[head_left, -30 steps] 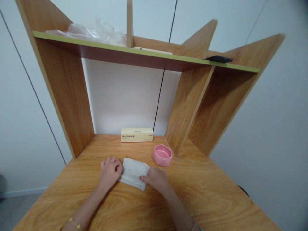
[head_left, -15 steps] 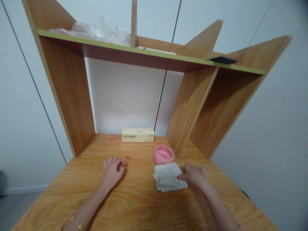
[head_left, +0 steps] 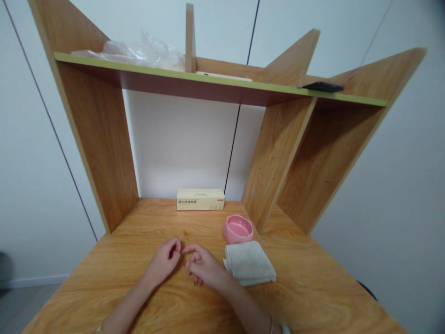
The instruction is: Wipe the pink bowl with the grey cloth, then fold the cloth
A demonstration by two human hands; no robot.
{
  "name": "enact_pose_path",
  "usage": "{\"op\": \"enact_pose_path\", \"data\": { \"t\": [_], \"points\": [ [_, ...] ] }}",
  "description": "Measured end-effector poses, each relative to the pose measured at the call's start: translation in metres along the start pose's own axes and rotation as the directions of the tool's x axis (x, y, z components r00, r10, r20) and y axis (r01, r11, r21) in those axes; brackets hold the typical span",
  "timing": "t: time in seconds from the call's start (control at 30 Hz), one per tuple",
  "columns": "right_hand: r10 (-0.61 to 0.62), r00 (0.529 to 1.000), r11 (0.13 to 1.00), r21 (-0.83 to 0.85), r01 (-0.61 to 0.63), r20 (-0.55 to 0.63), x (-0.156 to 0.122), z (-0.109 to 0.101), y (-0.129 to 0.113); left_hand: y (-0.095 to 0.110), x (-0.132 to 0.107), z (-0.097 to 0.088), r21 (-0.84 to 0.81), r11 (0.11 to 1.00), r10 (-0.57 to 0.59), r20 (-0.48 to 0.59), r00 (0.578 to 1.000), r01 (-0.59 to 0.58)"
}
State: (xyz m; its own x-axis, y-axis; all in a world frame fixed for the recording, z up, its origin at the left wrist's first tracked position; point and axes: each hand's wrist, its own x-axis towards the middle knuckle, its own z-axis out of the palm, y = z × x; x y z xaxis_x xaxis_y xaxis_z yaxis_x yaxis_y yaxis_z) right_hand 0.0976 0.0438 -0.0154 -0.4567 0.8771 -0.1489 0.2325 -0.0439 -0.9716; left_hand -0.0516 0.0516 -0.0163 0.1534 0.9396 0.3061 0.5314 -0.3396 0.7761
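A folded white cloth (head_left: 249,262) lies on the wooden desk (head_left: 139,241), just in front of a pink bowl (head_left: 238,228). My right hand (head_left: 202,266) rests on the desk to the left of the cloth, not touching it, fingers loosely curled with nothing in them. My left hand (head_left: 163,260) lies close beside it, fingers curled, also holding nothing. The two hands nearly touch at the fingertips.
A pale yellow box (head_left: 200,199) stands at the back of the desk against the wall. Wooden side panels rise left and right. On the shelf above lie a clear plastic bag (head_left: 139,48) and a dark flat object (head_left: 323,86).
My right hand slid the cloth to the right beside the pink bowl, let it go, and came back to the middle next to my left hand. The left hand barely moved.
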Motion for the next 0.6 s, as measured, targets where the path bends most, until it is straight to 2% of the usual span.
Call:
{"op": "enact_pose_path", "data": {
  "t": [0.1, 0.2, 0.4, 0.6],
  "points": [
    [0.047, 0.999, 0.990, 0.131, -0.045, -0.007, 0.004, 0.001, 0.012, -0.007, 0.002, 0.004, -0.195, 0.971, -0.127, 0.080, 0.989, 0.140],
    [0.051, 0.999, 0.971, 0.233, -0.047, -0.011, 0.006, -0.003, 0.018, -0.017, 0.007, 0.009, -0.398, 0.868, -0.268, 0.128, 0.955, 0.296],
    [0.060, 0.998, 0.941, 0.333, -0.058, 0.004, 0.011, -0.007, 0.026, -0.031, 0.015, 0.011, -0.650, 0.707, -0.270, 0.115, 0.956, 0.278],
    [0.011, 1.000, 0.902, 0.432, -0.006, -0.008, 0.011, -0.010, 0.032, -0.035, 0.018, 0.010, -0.713, 0.652, -0.272, 0.096, 0.958, 0.257]
  ]
}}
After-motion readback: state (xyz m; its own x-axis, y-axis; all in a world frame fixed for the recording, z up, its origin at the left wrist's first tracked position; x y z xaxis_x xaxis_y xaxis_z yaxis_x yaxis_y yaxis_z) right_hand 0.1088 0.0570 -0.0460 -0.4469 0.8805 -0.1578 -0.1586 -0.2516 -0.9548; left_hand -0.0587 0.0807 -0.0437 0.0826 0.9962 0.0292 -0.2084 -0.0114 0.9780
